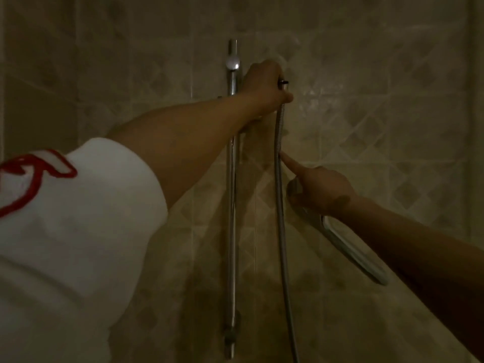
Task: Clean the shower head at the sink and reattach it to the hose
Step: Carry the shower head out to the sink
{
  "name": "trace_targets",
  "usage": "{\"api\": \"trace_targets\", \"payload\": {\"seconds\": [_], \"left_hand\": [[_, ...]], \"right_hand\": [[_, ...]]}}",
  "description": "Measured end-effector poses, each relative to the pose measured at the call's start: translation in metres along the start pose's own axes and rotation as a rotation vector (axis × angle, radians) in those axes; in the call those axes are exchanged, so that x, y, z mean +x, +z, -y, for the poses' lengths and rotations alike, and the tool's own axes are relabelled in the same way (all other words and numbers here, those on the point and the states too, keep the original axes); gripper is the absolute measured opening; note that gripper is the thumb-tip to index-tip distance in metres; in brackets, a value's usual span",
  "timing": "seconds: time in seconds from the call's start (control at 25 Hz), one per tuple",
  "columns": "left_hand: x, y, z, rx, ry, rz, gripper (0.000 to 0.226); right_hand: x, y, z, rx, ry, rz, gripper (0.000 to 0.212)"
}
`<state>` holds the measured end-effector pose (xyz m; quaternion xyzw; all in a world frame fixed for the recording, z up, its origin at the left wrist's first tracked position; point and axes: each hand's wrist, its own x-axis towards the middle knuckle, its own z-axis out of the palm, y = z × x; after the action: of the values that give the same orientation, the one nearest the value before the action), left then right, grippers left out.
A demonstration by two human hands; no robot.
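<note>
The left hand [264,85] grasps the free end of the metal hose [279,195] high beside the wall rail [231,205]. The right hand [319,189] holds the detached shower head [348,247] lower down, forefinger touching the hose. In this dim light, threads could cross or the wet head slip. No readable writing; only a red design on the white sleeve [78,231].

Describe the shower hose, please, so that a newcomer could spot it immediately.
On the tiled wall stands a rigid chrome rail. Just right of it hangs the shower hose, gripped at its top by the left hand. Unlike the smooth rail, it is ribbed, thinner and bends.
</note>
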<state>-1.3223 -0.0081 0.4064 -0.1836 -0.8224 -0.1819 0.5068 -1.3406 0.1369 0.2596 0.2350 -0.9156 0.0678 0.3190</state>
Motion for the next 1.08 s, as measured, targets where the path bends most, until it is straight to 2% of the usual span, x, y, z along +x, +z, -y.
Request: {"api": "trace_targets", "payload": {"seconds": [0.16, 0.36, 0.6, 0.72, 0.84, 0.96, 1.08], "left_hand": [[0.027, -0.017, 0.003, 0.089, 0.022, -0.022, 0.029], [0.034, -0.022, 0.026, 0.15, -0.005, -0.038, 0.035], [0.031, -0.018, 0.038, 0.244, -0.058, 0.108, 0.03], [0.019, -0.015, 0.047, 0.334, -0.018, 0.114, 0.028], [0.005, 0.001, 0.053, 0.452, -0.053, 0.039, 0.033], [-0.019, 0.013, 0.058, 0.624, 0.035, 0.012, 0.035], [-0.063, 0.032, 0.055, 0.617, 0.009, -0.025, 0.063]], "right_hand": [[0.04, -0.02, 0.005, 0.011, -0.007, -0.009, 0.097], [0.072, -0.017, 0.014, -0.064, -0.006, 0.048, 0.107], [0.075, -0.01, 0.026, -0.164, -0.079, 0.042, 0.091], [0.07, 0.0, 0.028, -0.122, -0.079, 0.057, 0.09], [0.058, 0.009, 0.024, -0.099, -0.078, 0.036, 0.09], [0.043, 0.026, 0.019, 0.01, -0.067, 0.036, 0.09], [0.021, 0.044, 0.003, 0.264, -0.04, 0.036, 0.088]]}}
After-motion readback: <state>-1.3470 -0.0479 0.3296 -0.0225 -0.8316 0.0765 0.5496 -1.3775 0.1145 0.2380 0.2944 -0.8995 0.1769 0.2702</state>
